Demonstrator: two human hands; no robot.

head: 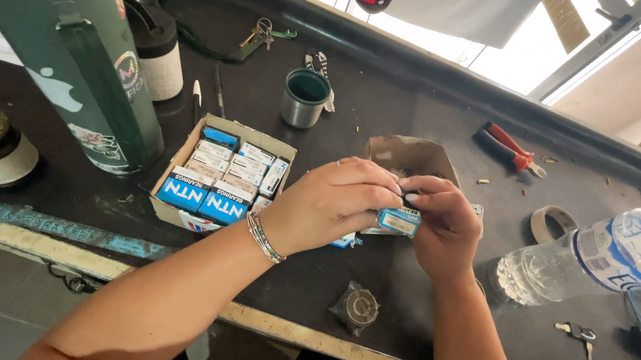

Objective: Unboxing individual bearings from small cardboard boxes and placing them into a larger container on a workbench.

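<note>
Both forearms reach in; my left hand [334, 201] and right hand [443, 221] pinch one small blue box [399, 222] above the dark table [422, 119], beside a carton [214, 177]. I'd grip corners steady, open flap gently.

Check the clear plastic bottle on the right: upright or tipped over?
Tipped over. The clear plastic bottle lies on its side on the dark worktable, its ribbed base pointing left toward the person's right hand.

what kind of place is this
Probably a workshop bench by a window. Both hands work a small blue box over a dark worktop, beside a carton of small boxed parts and red-handled pliers.
</note>
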